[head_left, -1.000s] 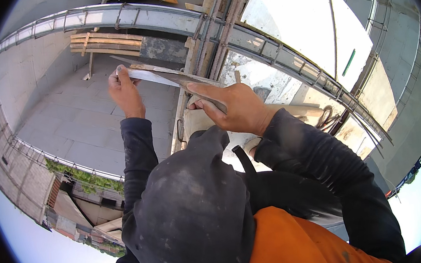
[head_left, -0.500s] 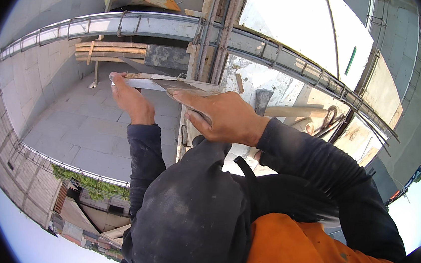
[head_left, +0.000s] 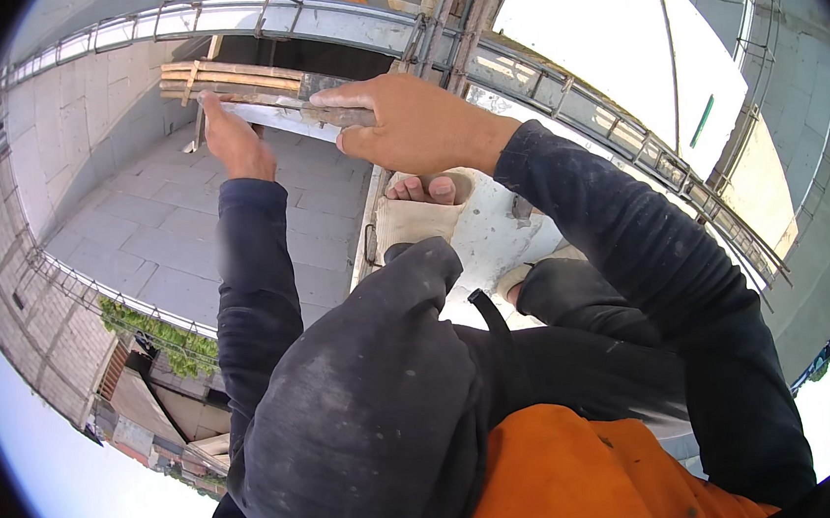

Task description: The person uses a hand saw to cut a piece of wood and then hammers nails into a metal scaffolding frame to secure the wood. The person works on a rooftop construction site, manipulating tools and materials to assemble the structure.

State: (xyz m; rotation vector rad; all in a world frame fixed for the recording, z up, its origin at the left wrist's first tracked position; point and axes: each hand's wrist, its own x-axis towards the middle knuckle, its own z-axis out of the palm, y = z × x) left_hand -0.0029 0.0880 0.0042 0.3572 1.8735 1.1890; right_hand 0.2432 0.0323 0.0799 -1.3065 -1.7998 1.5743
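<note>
A long flat metal strip, pale and streaked with grey, is held out level in front of the body, high above a paved courtyard. The left hand is closed around the strip's far left end, fingers wrapped over the top edge. The right hand is laid over the strip near its right end, fingers stretched along the upper face and thumb tucked beneath, so a firm but fairly flat hold is shown rather than a full fist.

Risk is read plainly here: the strip is carried over open air, and a slip of the flatter right-hand hold could let that end drop and the piece swing or fall to the paving below. The footing adds to it; bare toes are seen just beneath the right hand on a pale, splattered surface, right beside the drop, and a shift of weight while both hands are occupied could be hard to recover from. The bamboo poles just behind the strip could also be knocked.

As for containers, a shallow pale tray-like piece with a dark handle is seen at the feet; whether anything is held in it cannot be told.
</note>
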